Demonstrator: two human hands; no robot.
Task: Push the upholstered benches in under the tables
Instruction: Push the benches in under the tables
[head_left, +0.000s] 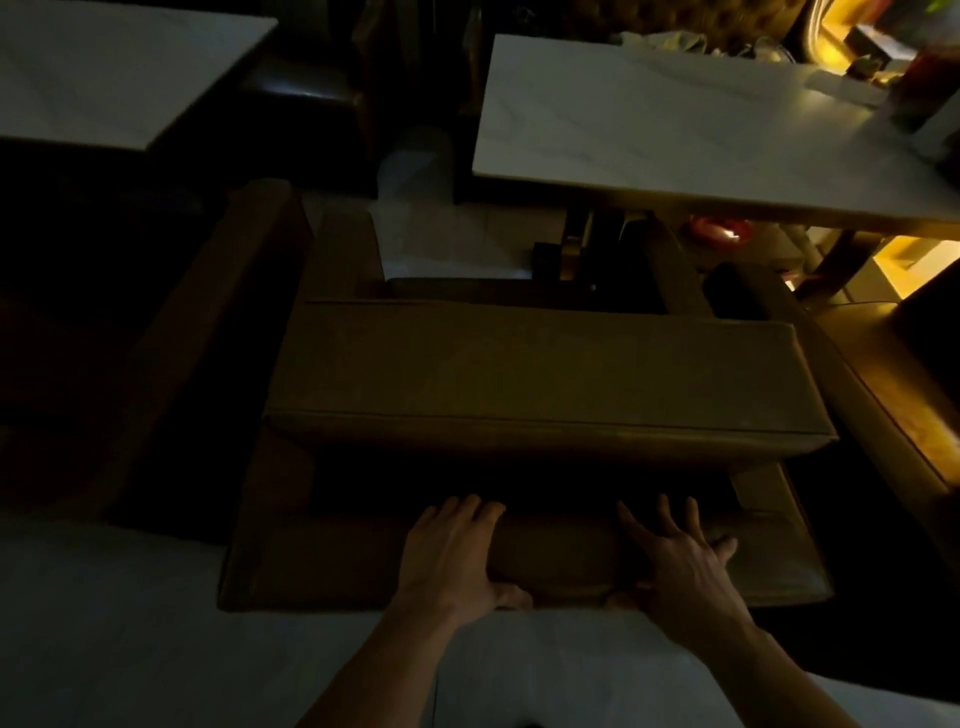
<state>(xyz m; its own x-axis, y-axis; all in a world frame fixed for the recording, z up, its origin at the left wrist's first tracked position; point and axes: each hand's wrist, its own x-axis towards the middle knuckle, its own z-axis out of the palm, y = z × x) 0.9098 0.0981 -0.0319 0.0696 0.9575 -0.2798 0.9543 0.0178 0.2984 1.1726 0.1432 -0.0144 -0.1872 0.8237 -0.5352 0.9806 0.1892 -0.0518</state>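
Note:
A brown upholstered bench (540, 374) stands in front of me, its seat cushion in the middle of the view and its low backrest (322, 561) nearest me. My left hand (452, 556) grips the top edge of the backrest, fingers over the top and thumb on the near face. My right hand (680, 561) lies on the same edge to the right, fingers spread. Beyond the bench stands a white marble-topped table (691, 140) on a dark pedestal base (582, 254). The bench's far end sits close to that base.
A second white table (104, 67) is at the upper left, with a dark seat (306, 104) behind it. Another brown bench (208, 312) runs along the left and one more (893, 374) on the right. Pale floor (130, 623) lies around my arms. Clutter sits on the table's far right.

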